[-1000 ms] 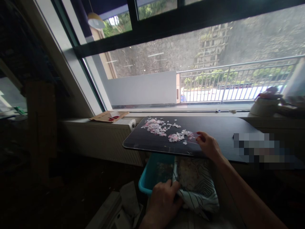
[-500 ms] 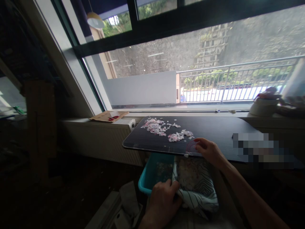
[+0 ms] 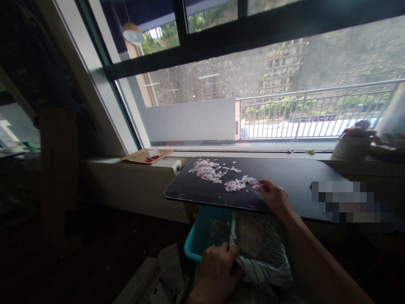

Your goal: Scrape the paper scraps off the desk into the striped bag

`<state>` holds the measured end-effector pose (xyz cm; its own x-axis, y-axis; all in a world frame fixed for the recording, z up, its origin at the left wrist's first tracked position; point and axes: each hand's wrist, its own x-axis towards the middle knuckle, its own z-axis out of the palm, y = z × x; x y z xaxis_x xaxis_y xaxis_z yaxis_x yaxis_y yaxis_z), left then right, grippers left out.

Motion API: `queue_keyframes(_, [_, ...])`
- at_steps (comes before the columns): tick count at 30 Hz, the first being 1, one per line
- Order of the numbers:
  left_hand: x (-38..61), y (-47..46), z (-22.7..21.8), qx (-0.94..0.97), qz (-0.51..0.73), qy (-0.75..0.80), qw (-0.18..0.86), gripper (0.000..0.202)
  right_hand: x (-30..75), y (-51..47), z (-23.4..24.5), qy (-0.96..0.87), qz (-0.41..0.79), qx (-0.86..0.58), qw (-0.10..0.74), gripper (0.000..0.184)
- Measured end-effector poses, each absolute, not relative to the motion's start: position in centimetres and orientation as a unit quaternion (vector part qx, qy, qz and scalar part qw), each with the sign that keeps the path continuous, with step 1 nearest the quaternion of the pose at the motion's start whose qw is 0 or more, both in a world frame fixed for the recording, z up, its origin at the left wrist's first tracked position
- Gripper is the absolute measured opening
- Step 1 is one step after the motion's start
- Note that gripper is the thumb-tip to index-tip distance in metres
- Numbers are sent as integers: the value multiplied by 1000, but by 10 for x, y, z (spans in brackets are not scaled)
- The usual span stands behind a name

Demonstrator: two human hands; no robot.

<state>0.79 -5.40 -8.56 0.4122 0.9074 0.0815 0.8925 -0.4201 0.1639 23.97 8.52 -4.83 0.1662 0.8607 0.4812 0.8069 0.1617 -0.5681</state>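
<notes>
My left hand [image 3: 218,268] is closed on the edge of a white bag with black wavy lines [image 3: 262,270], beside the turquoise basin [image 3: 193,249]. Inside the bag, small pale scraps are dimly visible. Over the dark tabletop [image 3: 291,177], my right hand [image 3: 274,196] pinches a thin, see-through pinkish piece [image 3: 254,191], seen almost edge-on; its exact kind is unclear. That piece is by the right end of a small pile of white and pink paper scraps [image 3: 234,185]. Further left lies a larger scrap pile [image 3: 205,168].
Red-handled scissors [image 3: 152,159] lie on brown cardboard [image 3: 136,156] on the sill at left. A radiator [image 3: 171,169] stands below. A pale rounded container [image 3: 351,143] sits at the right. A blurred-out patch covers the table's right end.
My right hand has moved the clear piece from the table's front edge up toward the small pile, and it has tilted. My left hand keeps its hold on the bag.
</notes>
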Motion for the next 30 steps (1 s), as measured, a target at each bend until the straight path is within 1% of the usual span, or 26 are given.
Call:
queue_keyframes(4, [8,-53,-84,845,82,527,41,15,216,69,-54,-667,32,-634,390,32])
queue_keyframes(11, [7,-54,-85,846,91,522,48,19,167,41,-51,-719,111,-548,414,32])
queue_keyframes(13, [6,-54,-85,846,91,524,46,20,178,47,-47,-698,95,-561,435,33])
queue_keyframes(15, [7,-54,-85,845,94,525,42,19,198,56,-45,-666,43,-604,436,34])
queue_keyframes(17, [8,-54,-86,843,96,527,39,17,216,65,-46,-646,3,-647,405,35])
queue_keyframes(20, [10,-53,-87,841,97,531,32,15,223,68,-53,-660,-4,-652,373,35])
queue_keyframes(26, [8,-53,-89,846,93,523,42,18,169,37,-61,-715,79,-558,414,32])
queue_keyframes(30, [6,-53,-92,846,98,522,50,20,146,18,-58,-767,167,-474,399,29])
